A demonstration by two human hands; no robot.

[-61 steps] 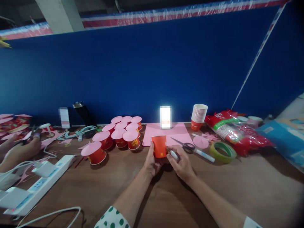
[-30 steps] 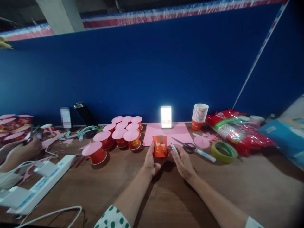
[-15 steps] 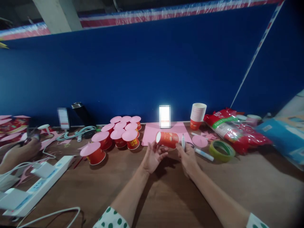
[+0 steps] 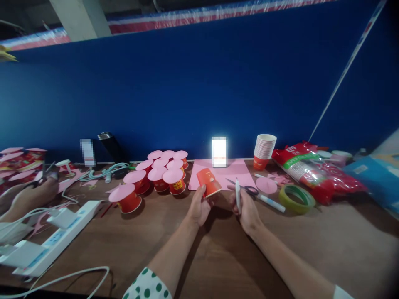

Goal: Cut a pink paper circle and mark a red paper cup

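Note:
A red paper cup (image 4: 208, 181), tilted with its rim toward the lower right, is gripped by my left hand (image 4: 200, 207). Between the fingers of my right hand (image 4: 247, 211) stands a white glue pen or marker (image 4: 237, 195), pointing upward; which of the two I cannot tell. The two hands are a short way apart. Behind them lies a pink paper sheet (image 4: 195, 176) with a glowing phone (image 4: 220, 151) upright at its back. Scissors (image 4: 251, 190) and another white pen (image 4: 271, 203) rest just right of my right hand.
Several red cups topped with pink paper discs (image 4: 173, 176) stand left of centre. On the right are stacked cups (image 4: 264, 146), a loose pink disc (image 4: 266, 185), tape (image 4: 296, 198) and a red plastic package (image 4: 311, 170). A power strip (image 4: 71, 228) and another person's hand (image 4: 33, 193) are at left.
My right hand has come away from the cup, still holding the white pen. The cup has turned in my left hand, its rim now toward the lower right.

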